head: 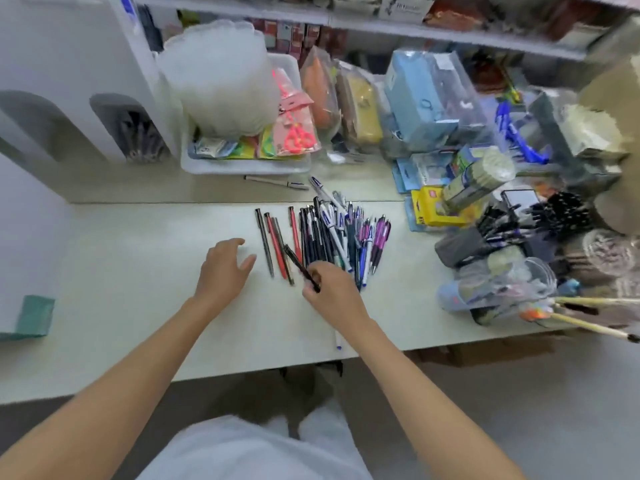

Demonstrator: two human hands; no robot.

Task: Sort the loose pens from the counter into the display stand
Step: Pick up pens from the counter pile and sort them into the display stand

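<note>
A heap of loose pens, black, white, blue and purple, lies on the pale counter. A few grey and red pens lie side by side just left of the heap. My right hand pinches a black pen that tilts up to the left, at the heap's near edge. My left hand hovers open over the counter, left of the pens, holding nothing. The white display stand with arched slots rises at the far left; one slot holds dark pens.
A white tray of craft items sits behind the pens, with one pen before it. Packaged stationery, a yellow box and bundled pens crowd the right side. Brushes jut over the right edge. A white pen lies near the front edge.
</note>
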